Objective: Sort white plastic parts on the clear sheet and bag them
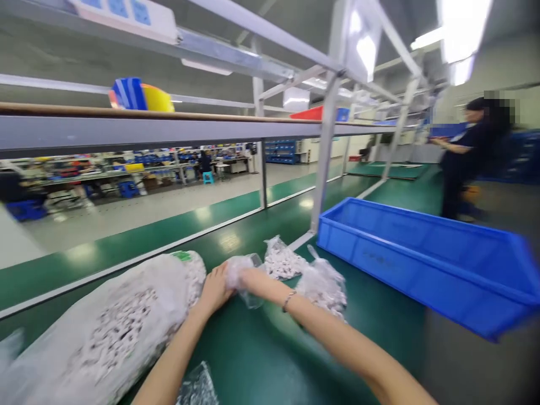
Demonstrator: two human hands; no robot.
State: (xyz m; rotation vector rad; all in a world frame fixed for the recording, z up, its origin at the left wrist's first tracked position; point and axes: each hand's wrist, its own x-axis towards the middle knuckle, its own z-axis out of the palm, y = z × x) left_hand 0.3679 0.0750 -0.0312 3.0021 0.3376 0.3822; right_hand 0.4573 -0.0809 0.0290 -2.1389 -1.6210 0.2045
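Over the green table, a crumpled clear plastic bag (252,300) is between my two hands. My left hand (217,286) is closed on its left side, fingers curled. My right hand (253,279), with a bracelet on the wrist, grips the bag from the right; its fingertips are hidden in the blurred plastic. Left of my hands lies a large, long translucent sack (122,326) full of small white parts with dark spots. Just beyond my right forearm are a small bag of similar parts (283,261) and a second filled bag (323,284) with a gathered top.
A long blue crate (379,261) sits at the right edge of the green tabletop (270,360). Metal posts (324,152) and a shelf (202,129) rise behind. Another clear plastic piece (197,388) lies near my left forearm. A person (468,146) stands at the far right.
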